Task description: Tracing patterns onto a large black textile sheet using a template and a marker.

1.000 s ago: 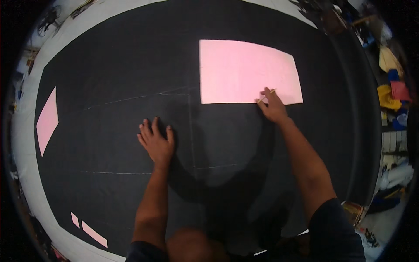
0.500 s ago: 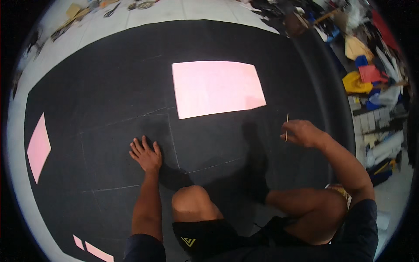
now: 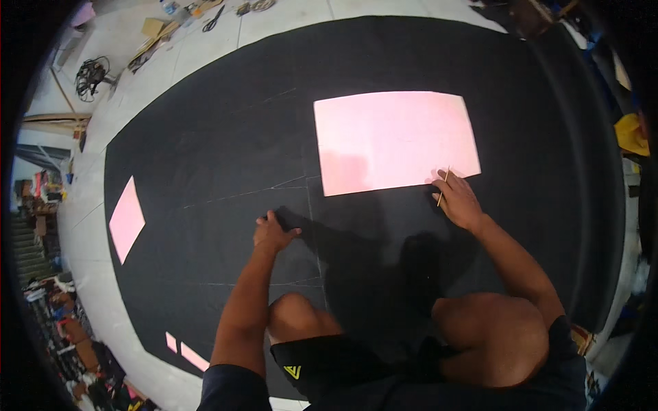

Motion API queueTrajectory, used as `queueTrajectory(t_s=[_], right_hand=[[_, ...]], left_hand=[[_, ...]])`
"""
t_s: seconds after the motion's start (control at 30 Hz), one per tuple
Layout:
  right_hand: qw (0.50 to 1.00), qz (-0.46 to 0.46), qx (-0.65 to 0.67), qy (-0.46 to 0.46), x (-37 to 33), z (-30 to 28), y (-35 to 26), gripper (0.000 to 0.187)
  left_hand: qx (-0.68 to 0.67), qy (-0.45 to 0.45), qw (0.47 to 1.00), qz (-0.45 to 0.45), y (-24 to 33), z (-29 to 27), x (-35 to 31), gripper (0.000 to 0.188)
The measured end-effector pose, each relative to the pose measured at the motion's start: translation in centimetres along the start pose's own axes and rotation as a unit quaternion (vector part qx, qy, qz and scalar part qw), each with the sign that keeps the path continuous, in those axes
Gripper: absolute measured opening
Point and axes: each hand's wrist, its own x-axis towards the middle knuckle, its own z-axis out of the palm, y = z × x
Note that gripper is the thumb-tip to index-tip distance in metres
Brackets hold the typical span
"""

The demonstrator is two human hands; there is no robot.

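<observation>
A large black sheet of material (image 3: 226, 151) lies spread over the floor, with thin pale lines drawn on it. On it sits a big pink sheet (image 3: 391, 137) with straight-cut edges. My right hand (image 3: 458, 198) reaches the lower right edge of the pink sheet, a thin light-coloured stick (image 3: 444, 185) held in its fingers. The stick's exact kind does not show. My left hand (image 3: 275, 234) is over the black material, left of the pink sheet, empty, its thumb held apart from the partly bent fingers.
A pink four-sided piece (image 3: 128, 220) lies at the far left, and two narrow pink pieces, one a strip (image 3: 194, 356), at the lower left. The black material rises in a roll along the right. Scissors (image 3: 214, 19), a black fan-like object (image 3: 92, 77) and piled goods surround it.
My right hand has moved leftward onto the pink sheet's corner with the stick. My left hand has gone from flat and spread to partly bent. The view has shifted left.
</observation>
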Motion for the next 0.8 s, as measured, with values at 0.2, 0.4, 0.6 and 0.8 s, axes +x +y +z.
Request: queueTrajectory(t_s=[0.2,0.4,0.6,0.8], right_hand=[[0.996,-0.075,-0.005,0.042,6.3,4.7,0.8,0.038],[0.989,-0.081,0.040,0.120,11.1,6.1,0.9,0.034],[0.987,-0.086,0.055,0.124,12.2,5.8,0.7,0.033],[0.988,-0.099,0.039,0.111,12.3,6.0,1.6,0.031]], left_hand=[[-0.030,-0.040,0.996,-0.080,1.7,0.1,1.0,0.110],[-0.014,-0.087,0.987,-0.131,2.1,0.1,1.5,0.105],[-0.015,-0.111,0.980,-0.162,2.7,-0.8,1.1,0.102],[-0.090,-0.029,0.988,-0.120,1.9,0.2,-0.3,0.094]])
